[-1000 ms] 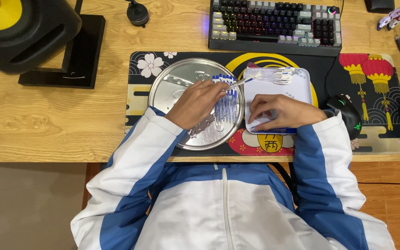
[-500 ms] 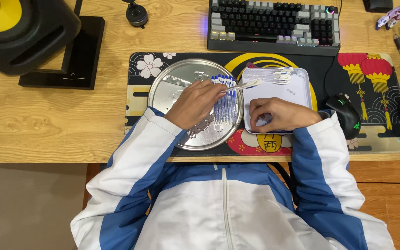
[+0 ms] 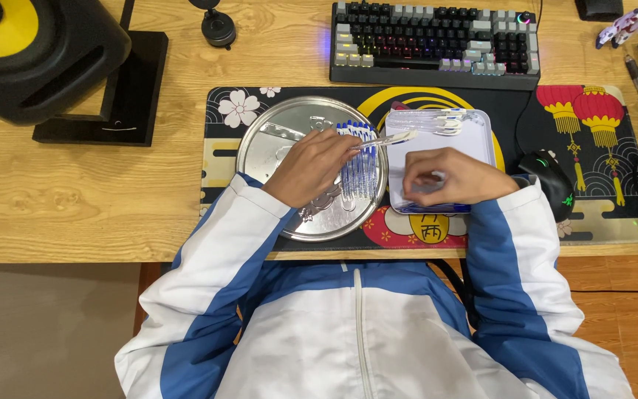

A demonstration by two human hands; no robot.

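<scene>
Clear plastic pen with blue tip (image 3: 387, 139) pinched by left hand (image 3: 310, 167) over round silver metal tray (image 3: 267, 144) at frame centre, right hand (image 3: 448, 177) laid, fingers curled together, on rectangular white tray (image 3: 481, 133).

1. On the table (image 3: 75, 199): a mat (image 3: 526, 118) in the middle.
2. On the mat: a round tray (image 3: 267, 148) left, a square tray (image 3: 481, 140) right, touching.
3. In the round tray: a row of pens (image 3: 359, 170).
4. Behind the mat: a keyboard (image 3: 433, 41).
5. Right of the square tray: a mouse (image 3: 551, 177).
6. Far left: a speaker (image 3: 31, 52) on a stand (image 3: 123, 96).
</scene>
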